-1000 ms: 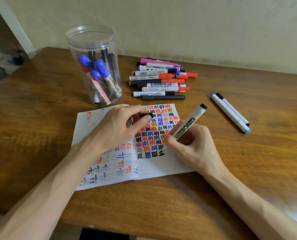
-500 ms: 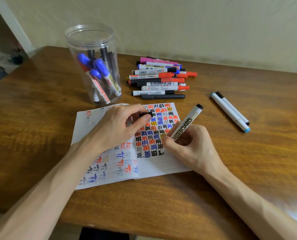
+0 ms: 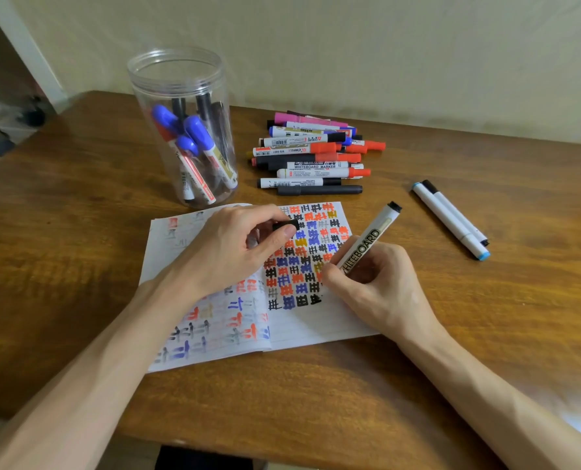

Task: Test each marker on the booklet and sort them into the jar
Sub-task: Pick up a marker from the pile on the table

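An open booklet (image 3: 302,320) lies flat on the brown bench (image 3: 485,334), close to the near edge. Its pages are full of little marks in black, red, blue and yellow.

The right hand (image 3: 377,286) rests on the right page. Its fingers are wrapped tight around a white marker (image 3: 367,244) with the word WHITEBOARD on its side. The marker leans, and its black back end points up toward the far right. Its tip is hidden behind the fingers, down by the last row of black marks.

The left hand (image 3: 234,249) rests on the middle of the booklet. Its thumb and fingers pinch a small black cap (image 3: 285,225).

Two white pens (image 3: 451,218) lie side by side on the bench, off to the right of the booklet.

Just past the booklet is a pile of markers (image 3: 316,154) with red, black, blue and pink parts. They lie flat, stacked toward the far edge.

To the left of the pile stands a clear jar (image 3: 180,79) with no lid. Markers with blue caps (image 3: 194,137) and some dark ones stand inside it.
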Demonstrator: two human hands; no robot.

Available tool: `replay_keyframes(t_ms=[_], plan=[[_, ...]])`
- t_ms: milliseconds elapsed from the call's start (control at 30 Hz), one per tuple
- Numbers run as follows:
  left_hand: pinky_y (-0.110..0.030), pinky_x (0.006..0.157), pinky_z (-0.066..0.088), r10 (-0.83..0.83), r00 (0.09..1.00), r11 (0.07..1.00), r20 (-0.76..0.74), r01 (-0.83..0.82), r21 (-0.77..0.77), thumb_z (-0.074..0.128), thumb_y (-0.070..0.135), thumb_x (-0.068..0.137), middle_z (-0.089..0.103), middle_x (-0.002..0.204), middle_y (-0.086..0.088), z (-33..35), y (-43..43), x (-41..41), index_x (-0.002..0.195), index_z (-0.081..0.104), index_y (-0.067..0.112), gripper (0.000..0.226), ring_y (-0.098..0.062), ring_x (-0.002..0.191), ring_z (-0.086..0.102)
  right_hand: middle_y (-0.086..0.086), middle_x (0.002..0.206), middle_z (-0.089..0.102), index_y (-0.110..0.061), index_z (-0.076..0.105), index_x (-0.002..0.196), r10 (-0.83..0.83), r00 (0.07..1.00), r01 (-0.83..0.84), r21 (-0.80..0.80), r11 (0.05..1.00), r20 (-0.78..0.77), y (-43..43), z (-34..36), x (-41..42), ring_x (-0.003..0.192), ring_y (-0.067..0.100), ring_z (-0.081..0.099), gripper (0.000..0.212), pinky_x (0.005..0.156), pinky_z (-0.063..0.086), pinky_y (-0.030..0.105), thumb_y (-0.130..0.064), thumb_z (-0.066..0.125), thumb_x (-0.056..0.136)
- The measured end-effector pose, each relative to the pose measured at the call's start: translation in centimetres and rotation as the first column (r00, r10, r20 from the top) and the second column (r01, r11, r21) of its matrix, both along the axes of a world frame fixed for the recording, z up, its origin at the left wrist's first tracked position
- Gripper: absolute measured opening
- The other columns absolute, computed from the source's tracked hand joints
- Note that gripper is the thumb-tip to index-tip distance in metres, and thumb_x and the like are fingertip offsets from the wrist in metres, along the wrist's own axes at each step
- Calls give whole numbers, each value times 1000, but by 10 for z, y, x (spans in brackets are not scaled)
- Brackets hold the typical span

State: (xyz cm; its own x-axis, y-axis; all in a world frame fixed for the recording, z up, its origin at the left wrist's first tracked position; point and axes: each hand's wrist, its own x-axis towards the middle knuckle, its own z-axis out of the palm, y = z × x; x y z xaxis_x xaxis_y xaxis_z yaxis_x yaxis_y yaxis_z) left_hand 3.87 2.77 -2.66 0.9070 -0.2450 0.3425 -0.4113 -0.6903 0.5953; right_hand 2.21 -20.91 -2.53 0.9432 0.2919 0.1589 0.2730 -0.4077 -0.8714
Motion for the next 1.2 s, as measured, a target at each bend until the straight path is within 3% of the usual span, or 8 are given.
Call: replay_keyframes(t_ms=[100, 267, 367, 533, 667, 867, 1000, 1200], plan=[[-11, 72, 46, -3, 1000, 1000, 9, 3, 3, 58, 42, 102, 68, 95, 19, 1, 0, -1, 111, 72, 26, 22, 1, 90, 66, -17, 76, 75, -25, 70, 75, -22, 999, 22, 14, 1000, 32, 1, 1, 0, 64, 6, 69, 13, 55, 51, 22, -22, 73, 87], [-10, 71, 45, -1, 1000, 1000, 2, 0, 12, 58, 43, 102, 68, 95, 20, 2, 0, -1, 112, 71, 27, 23, 2, 90, 66, -9, 88, 80, -19, 73, 81, -20, 1000, 20, 0, 1000, 23, 1, 0, 0, 77, 14, 76, 11, 64, 62, 43, -27, 72, 89], [-12, 71, 48, -4, 1000, 1000, -11, 4, 15, 57, 45, 102, 68, 97, 19, 2, 0, -1, 113, 70, 28, 25, 1, 92, 66, -14, 88, 79, -22, 71, 79, 0, 1000, 0, -1, 1000, 0, 1, 3, -1, 79, 6, 76, 10, 63, 61, 27, -24, 73, 88], [-12, 71, 50, -7, 1000, 1000, -11, 7, 6, 60, 42, 101, 67, 99, 22, 3, -1, -2, 115, 72, 25, 25, 3, 94, 66, -11, 87, 79, -17, 71, 77, 5, 1000, -5, -24, 1000, -15, 0, 2, 0, 77, 11, 76, 12, 64, 62, 34, -17, 75, 89], [-9, 78, 48, -25, 999, 999, -30, 24, -28, 70, 33, 94, 66, 105, 26, 7, -1, -4, 118, 74, 25, 26, 5, 100, 64, -8, 89, 81, -18, 73, 80, 11, 1000, -10, 65, 998, -21, -1, 5, 0, 80, 6, 77, 13, 63, 58, 21, -11, 74, 91], [-31, 80, 57, -83, 985, 979, -152, 52, -196, 68, 47, 83, 74, 104, 24, 17, -7, -13, 111, 75, 33, 33, -2, 101, 70, -4, 62, 69, -4, 70, 86, -20, 999, 32, 256, 966, -50, -4, 11, 4, 50, 11, 62, 15, 51, 47, 16, -12, 70, 98], [-39, 82, 60, -116, 972, 968, -204, 64, -243, 68, 50, 81, 76, 101, 24, 22, -12, -19, 107, 74, 33, 31, -2, 99, 73, 4, 63, 67, -4, 69, 96, -15, 996, 46, 392, 919, -83, -7, 16, 4, 51, 18, 61, 14, 50, 48, 23, -17, 71, 98], [-59, 81, 58, -121, 960, 967, -251, 58, -247, 68, 44, 87, 78, 95, 19, 27, -15, -22, 109, 73, 28, 27, -4, 98, 74, 0, 65, 69, -3, 67, 100, 30, 997, -1, 409, 912, -64, -6, 17, 4, 51, 16, 63, 13, 49, 50, 27, -16, 70, 99]])
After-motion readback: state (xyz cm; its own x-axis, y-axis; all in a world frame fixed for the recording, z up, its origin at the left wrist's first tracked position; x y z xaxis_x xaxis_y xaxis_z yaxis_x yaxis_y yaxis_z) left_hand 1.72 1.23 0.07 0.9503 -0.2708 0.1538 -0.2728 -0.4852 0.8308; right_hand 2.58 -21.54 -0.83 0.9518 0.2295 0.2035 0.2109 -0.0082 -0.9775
